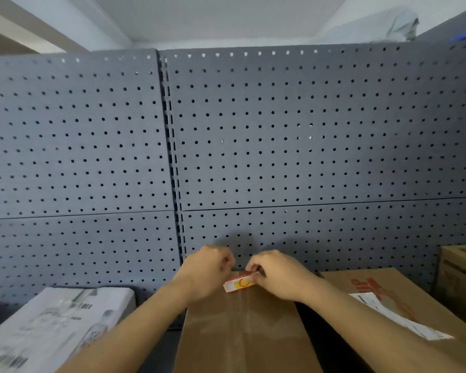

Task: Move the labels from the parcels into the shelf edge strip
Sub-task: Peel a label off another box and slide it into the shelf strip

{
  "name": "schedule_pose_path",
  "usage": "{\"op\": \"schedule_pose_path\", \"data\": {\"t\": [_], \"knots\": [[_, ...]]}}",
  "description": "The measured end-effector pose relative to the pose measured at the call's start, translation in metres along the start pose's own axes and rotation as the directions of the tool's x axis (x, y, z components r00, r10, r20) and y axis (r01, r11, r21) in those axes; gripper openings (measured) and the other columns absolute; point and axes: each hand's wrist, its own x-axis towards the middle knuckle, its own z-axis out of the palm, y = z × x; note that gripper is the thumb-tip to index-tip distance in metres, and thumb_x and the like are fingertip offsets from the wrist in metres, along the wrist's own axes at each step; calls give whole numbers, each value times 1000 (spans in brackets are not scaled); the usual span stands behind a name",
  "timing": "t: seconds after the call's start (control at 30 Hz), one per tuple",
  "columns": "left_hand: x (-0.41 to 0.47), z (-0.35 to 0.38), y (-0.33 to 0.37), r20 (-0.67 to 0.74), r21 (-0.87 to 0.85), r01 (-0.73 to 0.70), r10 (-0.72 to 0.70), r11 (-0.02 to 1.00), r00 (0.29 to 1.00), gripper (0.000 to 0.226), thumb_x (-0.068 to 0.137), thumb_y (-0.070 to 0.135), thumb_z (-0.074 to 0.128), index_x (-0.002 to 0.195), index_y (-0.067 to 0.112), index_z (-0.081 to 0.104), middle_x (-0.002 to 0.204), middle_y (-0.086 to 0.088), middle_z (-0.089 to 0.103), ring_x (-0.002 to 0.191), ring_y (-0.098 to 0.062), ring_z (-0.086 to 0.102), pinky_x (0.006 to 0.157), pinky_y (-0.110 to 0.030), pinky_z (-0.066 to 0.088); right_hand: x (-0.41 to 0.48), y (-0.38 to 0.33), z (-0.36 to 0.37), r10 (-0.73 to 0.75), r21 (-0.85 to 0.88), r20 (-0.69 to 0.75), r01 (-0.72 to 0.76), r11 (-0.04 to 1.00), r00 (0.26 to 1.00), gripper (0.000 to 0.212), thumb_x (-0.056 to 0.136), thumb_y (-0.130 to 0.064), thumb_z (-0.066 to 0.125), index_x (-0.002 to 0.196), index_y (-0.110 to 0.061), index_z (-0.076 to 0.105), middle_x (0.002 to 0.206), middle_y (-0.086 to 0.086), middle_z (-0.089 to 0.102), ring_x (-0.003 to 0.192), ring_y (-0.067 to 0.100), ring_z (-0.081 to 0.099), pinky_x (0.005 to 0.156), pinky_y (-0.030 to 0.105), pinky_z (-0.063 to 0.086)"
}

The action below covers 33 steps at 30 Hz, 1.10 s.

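A small white label (237, 284) with red and yellow print lies near the far edge of a brown cardboard parcel (242, 335) in front of me. My right hand (277, 275) pinches the label's right end with curled fingers. My left hand (206, 270) hovers just left of the label with its fingers curled; I cannot tell whether it touches the label. No shelf edge strip is visible.
A grey pegboard back wall (280, 135) fills the view behind the parcels. A white printed box (51, 327) lies at the lower left. A second brown parcel (404, 300) with a white shipping slip (398, 316) sits at the right, another carton (460, 267) beyond it.
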Motion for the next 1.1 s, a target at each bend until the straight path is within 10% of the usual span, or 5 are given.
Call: {"op": "schedule_pose_path", "data": {"t": [0.33,0.9,1.1], "knots": [[21,14,-12,-32,-29,11,-11,1000,999,20,91,21,46,96,28,64,93,8,68,79,-11,63,71,-33,56,30,10,4,-130,65,188,120,991,973,34,85,-37,65,116,-23,63,114,-4,60,100,15,57,83,30,46],[2,8,-6,1,-117,-76,77,990,997,19,91,19,45,95,22,63,93,1,68,79,-20,62,70,-35,54,25,-23,-12,226,20,452,-263,965,863,34,87,-36,64,113,-13,61,92,-6,56,88,14,55,73,24,43],[-13,2,0,-10,-116,-126,126,985,992,19,93,21,44,94,22,63,88,1,68,73,-20,61,64,-31,49,4,-33,-18,323,143,286,-374,916,902,21,80,-24,73,89,-23,54,92,-6,57,82,12,56,72,28,47]]}}
